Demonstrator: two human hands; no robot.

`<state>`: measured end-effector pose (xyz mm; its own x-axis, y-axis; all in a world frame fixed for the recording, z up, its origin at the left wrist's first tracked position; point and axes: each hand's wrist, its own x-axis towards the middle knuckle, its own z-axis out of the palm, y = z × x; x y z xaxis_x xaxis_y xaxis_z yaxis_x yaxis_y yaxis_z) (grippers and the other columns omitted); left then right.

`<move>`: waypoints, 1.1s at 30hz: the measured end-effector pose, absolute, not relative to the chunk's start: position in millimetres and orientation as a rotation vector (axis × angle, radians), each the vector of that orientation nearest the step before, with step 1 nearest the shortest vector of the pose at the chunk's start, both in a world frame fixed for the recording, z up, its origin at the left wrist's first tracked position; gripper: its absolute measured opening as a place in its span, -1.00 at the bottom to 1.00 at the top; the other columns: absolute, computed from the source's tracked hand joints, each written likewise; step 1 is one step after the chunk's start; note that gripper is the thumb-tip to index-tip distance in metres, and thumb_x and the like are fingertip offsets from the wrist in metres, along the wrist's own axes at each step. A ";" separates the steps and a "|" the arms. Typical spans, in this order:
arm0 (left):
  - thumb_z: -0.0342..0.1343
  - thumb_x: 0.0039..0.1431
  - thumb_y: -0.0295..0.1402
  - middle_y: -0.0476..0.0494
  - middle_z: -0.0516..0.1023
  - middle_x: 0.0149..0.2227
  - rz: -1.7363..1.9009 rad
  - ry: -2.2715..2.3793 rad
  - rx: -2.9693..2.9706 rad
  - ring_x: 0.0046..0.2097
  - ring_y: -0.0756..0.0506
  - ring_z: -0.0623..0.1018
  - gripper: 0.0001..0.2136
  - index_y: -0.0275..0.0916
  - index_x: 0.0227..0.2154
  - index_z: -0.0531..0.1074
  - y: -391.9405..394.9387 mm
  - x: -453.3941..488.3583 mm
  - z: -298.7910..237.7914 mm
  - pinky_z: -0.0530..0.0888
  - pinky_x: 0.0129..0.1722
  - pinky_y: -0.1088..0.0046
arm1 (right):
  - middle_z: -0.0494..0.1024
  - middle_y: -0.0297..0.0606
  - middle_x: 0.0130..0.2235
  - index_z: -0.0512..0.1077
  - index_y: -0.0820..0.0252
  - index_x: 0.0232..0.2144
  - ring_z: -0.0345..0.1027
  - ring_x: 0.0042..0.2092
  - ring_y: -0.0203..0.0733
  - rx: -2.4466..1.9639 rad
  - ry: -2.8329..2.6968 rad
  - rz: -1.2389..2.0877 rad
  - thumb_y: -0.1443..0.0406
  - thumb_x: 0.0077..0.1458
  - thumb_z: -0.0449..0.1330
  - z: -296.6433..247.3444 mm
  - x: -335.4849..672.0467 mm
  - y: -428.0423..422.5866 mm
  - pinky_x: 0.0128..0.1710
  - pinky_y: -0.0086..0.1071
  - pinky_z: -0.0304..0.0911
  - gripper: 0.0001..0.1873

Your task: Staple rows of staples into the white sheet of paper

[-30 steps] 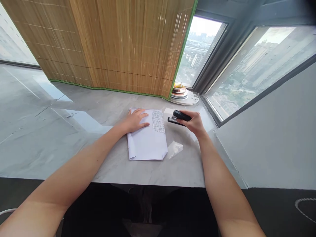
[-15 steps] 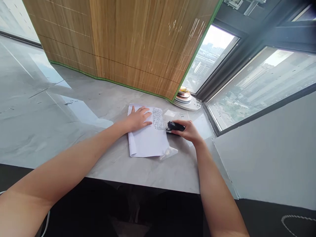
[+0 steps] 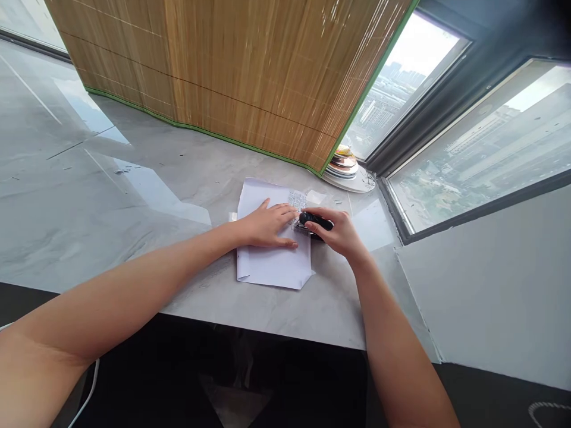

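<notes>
A white sheet of paper point(image 3: 272, 267) lies on the grey marbled counter. Across its right upper part runs a dense patch of staples point(image 3: 296, 200), partly covered by my fingers. My left hand point(image 3: 270, 226) rests flat on the paper with its fingers spread, the fingertips close to the stapler. In my right hand point(image 3: 341, 232) is a black stapler point(image 3: 317, 222), gripped from above and behind. Its front end sits over the paper's right edge, beside the patch of staples. The lower part of the stapler is mostly hidden by my fingers.
Behind the paper stands a bamboo screen point(image 3: 232, 71) with green edging. A stack of plates point(image 3: 345, 166) sits in the corner by the window point(image 3: 486, 142). Small staple strips and scraps point(image 3: 122, 171) are scattered on the counter point(image 3: 196, 166). A white wall point(image 3: 486, 285) borders the right side.
My left hand has slid right across the paper, toward the stapler. The stapler now reaches further over the paper's edge. The camera view has shifted slightly.
</notes>
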<state>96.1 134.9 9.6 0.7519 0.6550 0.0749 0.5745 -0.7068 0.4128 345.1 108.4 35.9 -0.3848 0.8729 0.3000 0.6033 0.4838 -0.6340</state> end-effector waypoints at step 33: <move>0.09 0.29 0.13 -0.28 0.29 0.44 0.327 1.045 2.627 0.42 -0.40 0.28 -0.33 -0.11 0.34 0.32 132.0 100.2 9.4 0.05 0.42 -0.12 | 0.54 -0.25 -0.39 0.67 0.04 -0.09 0.37 -0.29 -0.08 -1.224 -2.222 0.367 0.19 0.33 0.22 36.1 319.5 100.5 -0.23 -0.25 0.26 -0.76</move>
